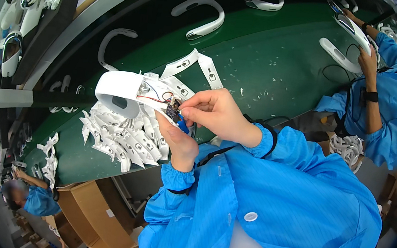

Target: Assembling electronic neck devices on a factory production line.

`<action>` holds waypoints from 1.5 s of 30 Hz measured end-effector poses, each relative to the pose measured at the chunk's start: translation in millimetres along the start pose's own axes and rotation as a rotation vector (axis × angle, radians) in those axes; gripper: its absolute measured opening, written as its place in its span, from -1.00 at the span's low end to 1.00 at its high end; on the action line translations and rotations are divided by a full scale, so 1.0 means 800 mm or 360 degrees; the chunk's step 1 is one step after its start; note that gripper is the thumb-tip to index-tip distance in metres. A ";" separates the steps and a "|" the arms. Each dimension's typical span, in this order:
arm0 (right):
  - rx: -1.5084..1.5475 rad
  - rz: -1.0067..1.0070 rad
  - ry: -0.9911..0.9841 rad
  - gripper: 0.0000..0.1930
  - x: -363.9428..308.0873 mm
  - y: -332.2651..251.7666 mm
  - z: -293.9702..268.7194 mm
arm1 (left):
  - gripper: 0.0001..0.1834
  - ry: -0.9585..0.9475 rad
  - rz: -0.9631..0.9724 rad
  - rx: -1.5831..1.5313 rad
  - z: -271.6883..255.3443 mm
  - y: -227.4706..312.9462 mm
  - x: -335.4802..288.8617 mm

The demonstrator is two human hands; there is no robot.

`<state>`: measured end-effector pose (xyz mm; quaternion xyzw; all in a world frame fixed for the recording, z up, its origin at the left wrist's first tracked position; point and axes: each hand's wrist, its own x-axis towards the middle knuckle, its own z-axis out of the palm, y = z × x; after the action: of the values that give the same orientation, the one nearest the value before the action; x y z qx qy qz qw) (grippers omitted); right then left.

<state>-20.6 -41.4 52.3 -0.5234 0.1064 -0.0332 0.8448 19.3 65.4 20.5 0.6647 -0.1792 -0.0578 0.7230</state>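
My left hand (pixel 179 140) holds a white curved housing (pixel 119 88) from below, near its open end. Inside that end sit a small dark circuit board (pixel 173 111) and thin red and dark wires (pixel 154 99). Something blue (pixel 183 125) shows beside the board, close to my left fingers. With thumb and forefinger pinched together, my right hand (pixel 217 115) is at the board's edge. What lies between those fingertips is too small to make out. Under and beside the housing lies a heap of white curved cover strips (pixel 124 134) with dark printed marks.
Several white hooked housings (pixel 207 17) stand along the far side of the green table (pixel 261 64). At the right a co-worker in a blue smock (pixel 392 99) handles a similar housing (pixel 353 31). An open cardboard box (pixel 96 213) stands below the table's near edge.
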 end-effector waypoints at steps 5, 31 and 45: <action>0.0001 -0.0076 -0.0053 -0.86 -0.001 0.011 -0.001 | 0.05 0.0008 -0.0023 -0.0046 -0.005 0.003 -0.005; 0.0249 -0.0232 0.0015 -0.86 -0.011 0.024 0.016 | -0.03 0.0029 0.0214 0.0161 -0.008 0.009 -0.008; -0.0745 -0.0685 0.0369 -0.93 0.011 0.024 0.006 | -0.07 0.0350 0.0126 -0.0176 -0.019 -0.011 0.013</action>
<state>-12.2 -30.1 35.6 -0.7064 0.0936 -0.2448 0.6575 35.4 75.5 12.9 0.6186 -0.1215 0.0340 0.7755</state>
